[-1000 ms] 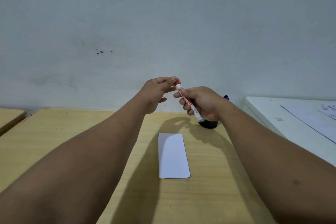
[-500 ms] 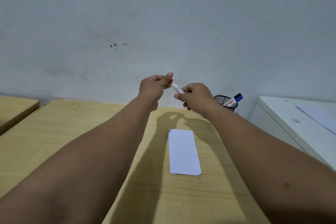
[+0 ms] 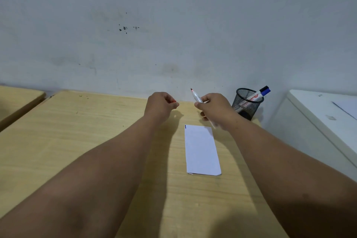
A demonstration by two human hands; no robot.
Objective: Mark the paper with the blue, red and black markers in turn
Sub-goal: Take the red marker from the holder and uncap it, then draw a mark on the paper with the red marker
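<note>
Paper [image 3: 201, 149]: lying flat on the wooden table [image 3: 77, 131], a small blue mark at its far left corner.
Right hand [image 3: 214, 109]: clamping the uncapped red marker [image 3: 196, 95] — tip pointing up.
Left hand [image 3: 161, 105]: curling closed around the red cap [image 3: 174, 101].
Mesh cup [image 3: 246, 103]: holding the blue marker [image 3: 259, 93] — just beside the right hand.
</note>
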